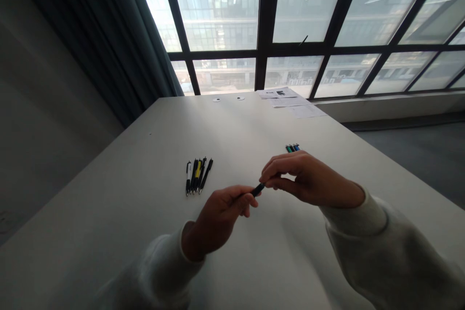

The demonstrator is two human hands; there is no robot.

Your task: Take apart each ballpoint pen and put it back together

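Note:
Above the white table, my left hand (225,213) is closed around a dark pen (258,189), with part of the barrel showing past the fingers. My right hand (300,177) pinches the pen's far end between thumb and fingertips, so its tip is hidden. Left of the hands lies a row of several pens (198,176), mostly black, one with a yellow barrel and one with a white one. Just beyond my right hand is a second group of pens (291,147) with green, black and blue parts, half covered by that hand.
Printed sheets of paper (286,98) lie at the table's far right corner. Two small white ovals with dark spots (240,98) sit near the far edge of the table (138,232). Windows stand behind it, and a dark curtain (119,34) hangs at the left.

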